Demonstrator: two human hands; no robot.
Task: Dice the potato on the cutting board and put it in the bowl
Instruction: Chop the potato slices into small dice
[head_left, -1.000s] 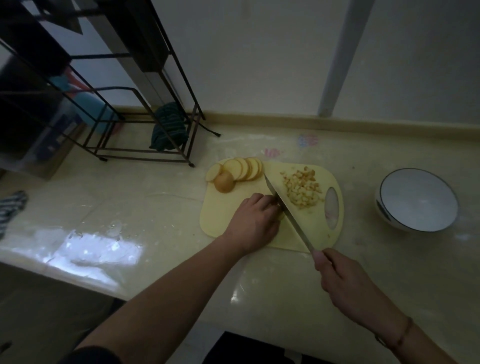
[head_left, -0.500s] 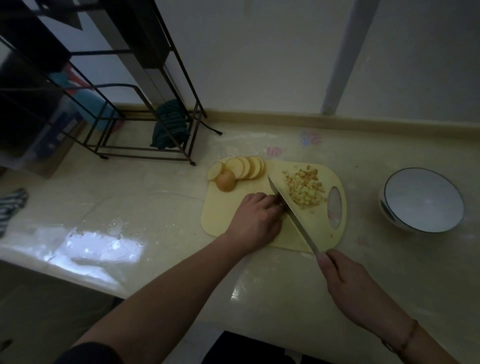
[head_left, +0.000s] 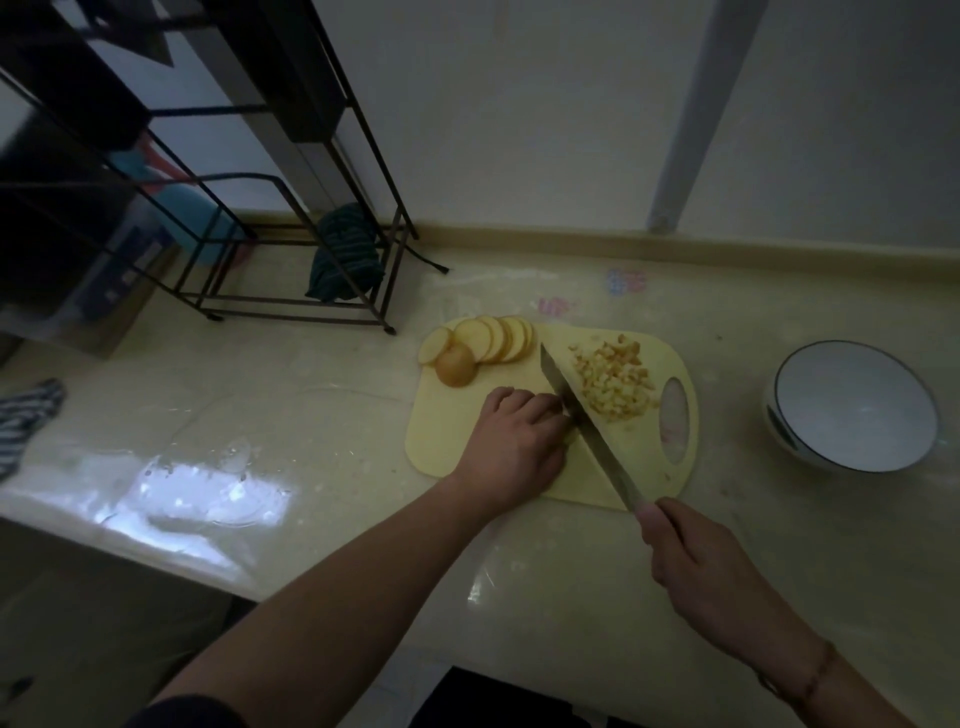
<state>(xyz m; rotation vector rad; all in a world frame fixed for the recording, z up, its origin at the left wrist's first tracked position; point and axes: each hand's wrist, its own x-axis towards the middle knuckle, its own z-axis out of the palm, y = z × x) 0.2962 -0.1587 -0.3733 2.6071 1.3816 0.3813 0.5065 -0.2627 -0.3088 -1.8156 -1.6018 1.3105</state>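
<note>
A pale yellow cutting board lies on the counter. Round potato slices and a potato end piece sit at its far left corner. A heap of diced potato lies toward the board's right side. My left hand presses down on the board's middle with curled fingers; what lies under them is hidden. My right hand grips the handle of a long knife, whose blade runs diagonally across the board, right against my left fingers. A white bowl with a dark rim stands empty to the right.
A black wire rack stands at the back left with a dark striped cloth draped on it. Another striped cloth lies at the far left edge. The counter's front edge runs below my arms. A wall closes the back.
The blade has stayed against my left fingers, with both hands nearly still. The view has shifted slightly.
</note>
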